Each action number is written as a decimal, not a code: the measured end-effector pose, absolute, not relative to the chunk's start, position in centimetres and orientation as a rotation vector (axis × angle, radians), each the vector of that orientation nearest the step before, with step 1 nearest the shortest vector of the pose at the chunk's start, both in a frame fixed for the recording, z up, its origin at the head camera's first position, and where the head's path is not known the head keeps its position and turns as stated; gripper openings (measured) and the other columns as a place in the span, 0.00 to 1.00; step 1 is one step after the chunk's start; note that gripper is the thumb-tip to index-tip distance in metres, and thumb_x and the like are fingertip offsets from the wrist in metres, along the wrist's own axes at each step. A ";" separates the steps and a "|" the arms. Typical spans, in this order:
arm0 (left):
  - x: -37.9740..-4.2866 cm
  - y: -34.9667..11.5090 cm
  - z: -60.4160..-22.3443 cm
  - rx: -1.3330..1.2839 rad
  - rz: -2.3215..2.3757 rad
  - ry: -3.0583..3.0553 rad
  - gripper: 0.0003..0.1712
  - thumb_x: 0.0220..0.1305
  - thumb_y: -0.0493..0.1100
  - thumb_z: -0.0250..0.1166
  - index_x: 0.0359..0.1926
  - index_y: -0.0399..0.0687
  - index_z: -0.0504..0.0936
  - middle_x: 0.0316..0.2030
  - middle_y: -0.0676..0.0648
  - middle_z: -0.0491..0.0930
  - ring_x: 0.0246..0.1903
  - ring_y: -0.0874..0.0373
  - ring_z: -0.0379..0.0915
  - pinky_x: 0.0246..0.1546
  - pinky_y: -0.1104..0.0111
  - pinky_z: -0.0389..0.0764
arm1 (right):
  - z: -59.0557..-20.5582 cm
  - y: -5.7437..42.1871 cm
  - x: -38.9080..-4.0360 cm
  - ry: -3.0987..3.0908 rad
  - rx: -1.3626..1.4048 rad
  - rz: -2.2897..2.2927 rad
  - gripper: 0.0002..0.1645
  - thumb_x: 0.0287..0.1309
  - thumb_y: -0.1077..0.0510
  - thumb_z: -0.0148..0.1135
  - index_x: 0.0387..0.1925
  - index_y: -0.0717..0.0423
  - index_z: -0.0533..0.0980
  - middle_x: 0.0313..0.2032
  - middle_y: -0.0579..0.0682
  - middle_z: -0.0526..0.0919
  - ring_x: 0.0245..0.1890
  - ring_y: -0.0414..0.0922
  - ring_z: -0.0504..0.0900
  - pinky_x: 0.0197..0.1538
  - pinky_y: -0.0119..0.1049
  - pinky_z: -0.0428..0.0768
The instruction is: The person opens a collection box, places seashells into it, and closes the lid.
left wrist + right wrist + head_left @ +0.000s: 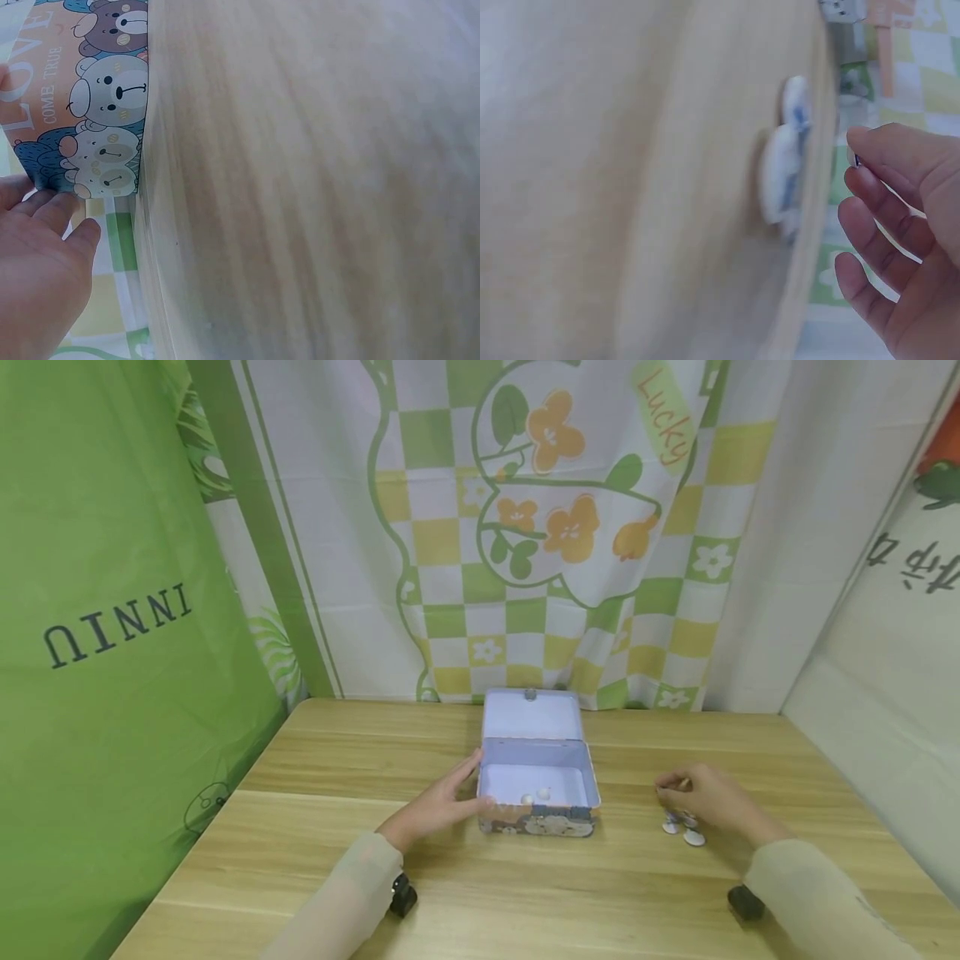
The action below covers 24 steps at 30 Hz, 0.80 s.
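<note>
A small metal box (pixel 538 820) with cartoon bears on its front stands on the table, its lid (pixel 531 714) raised at the back. Two small white pieces (pixel 543 793) lie inside it. My left hand (pixel 438 806) touches the box's left side with fingers spread and fairly straight; in the left wrist view its fingertips meet the box's edge. To the right of the box, my right hand (pixel 708 797) pinches a small white piece (pixel 853 158) with a dark edge between thumb and forefinger. Below that hand lie several small white rounded pieces (pixel 694 837) with blue marks.
A wooden table (pixel 570 893) carries everything. Behind it hangs a checked curtain (pixel 450 543), with a green cloth (pixel 97 735) at the left and a pale cloth (pixel 885 693) at the right. Each wrist wears a black camera (pixel 403 895).
</note>
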<state>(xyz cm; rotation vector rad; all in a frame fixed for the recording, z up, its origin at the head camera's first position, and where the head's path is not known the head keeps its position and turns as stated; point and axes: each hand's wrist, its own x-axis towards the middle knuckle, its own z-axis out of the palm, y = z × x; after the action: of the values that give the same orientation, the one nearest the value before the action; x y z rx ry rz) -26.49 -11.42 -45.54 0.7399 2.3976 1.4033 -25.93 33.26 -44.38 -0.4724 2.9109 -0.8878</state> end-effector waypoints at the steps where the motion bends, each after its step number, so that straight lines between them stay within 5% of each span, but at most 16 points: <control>1: -26.5 -11.4 -45.5 0.738 1.406 2.395 0.53 0.68 0.63 0.62 0.81 0.57 0.42 0.79 0.54 0.38 0.76 0.51 0.38 0.72 0.46 0.51 | -44.1 33.1 -25.9 2.918 -0.480 -0.897 0.19 0.66 0.50 0.65 0.49 0.61 0.83 0.38 0.47 0.85 0.30 0.42 0.80 0.31 0.38 0.81; 5: -26.5 -11.4 -45.6 0.738 1.405 2.396 0.53 0.68 0.63 0.62 0.81 0.57 0.42 0.79 0.53 0.38 0.76 0.50 0.38 0.72 0.46 0.52 | -42.7 32.4 -25.8 2.993 -0.556 -0.880 0.16 0.66 0.52 0.65 0.48 0.59 0.84 0.38 0.47 0.84 0.26 0.41 0.78 0.25 0.33 0.78; 24: -26.3 -11.3 -45.4 0.727 1.412 2.396 0.53 0.68 0.63 0.62 0.81 0.56 0.42 0.79 0.52 0.38 0.76 0.50 0.39 0.72 0.46 0.53 | -37.7 26.6 -25.6 3.157 -0.896 -0.785 0.07 0.61 0.58 0.70 0.41 0.53 0.86 0.39 0.46 0.87 0.34 0.42 0.82 0.36 0.37 0.82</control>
<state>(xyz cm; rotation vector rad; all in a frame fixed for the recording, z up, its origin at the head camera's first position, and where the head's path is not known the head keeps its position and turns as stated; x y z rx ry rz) -26.28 -11.30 -45.36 0.7267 2.3958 1.4120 -25.57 26.58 -37.75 -0.8957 3.1567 -0.7851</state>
